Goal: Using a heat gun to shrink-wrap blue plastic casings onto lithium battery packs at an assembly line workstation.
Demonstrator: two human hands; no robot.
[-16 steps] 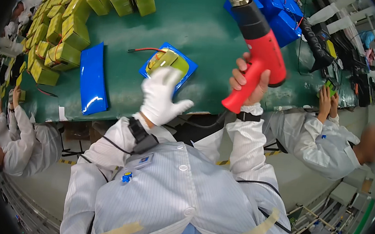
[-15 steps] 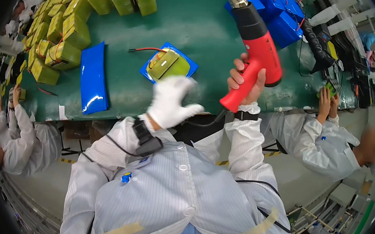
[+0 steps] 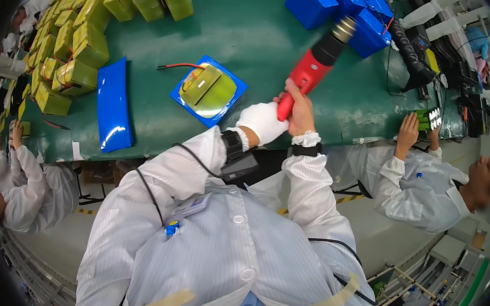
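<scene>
A red and black heat gun [image 3: 313, 71] with a metal nozzle points up and to the right above the table. My bare right hand [image 3: 302, 112] is wrapped around its handle. My left hand [image 3: 262, 123], in a white glove, is closed at the lower end of that handle, its fingers partly hidden. To the left lies a yellow-green battery pack [image 3: 207, 90] with a small board and a red wire on top. Blue wrap [image 3: 227, 109] surrounds the pack, its edges standing out around it.
A flat blue sleeve [image 3: 115, 105] lies on the green table [image 3: 227, 27]. Many yellow battery packs [image 3: 88, 37] fill the left side. Blue-wrapped packs [image 3: 311, 5] stand at the back right. One co-worker [image 3: 413, 181] sits at right, others at left.
My left hand has moved right, from beside the battery pack to the heat gun's handle. The gun has come lower and left, and its nozzle has swung from up-left to up-right.
</scene>
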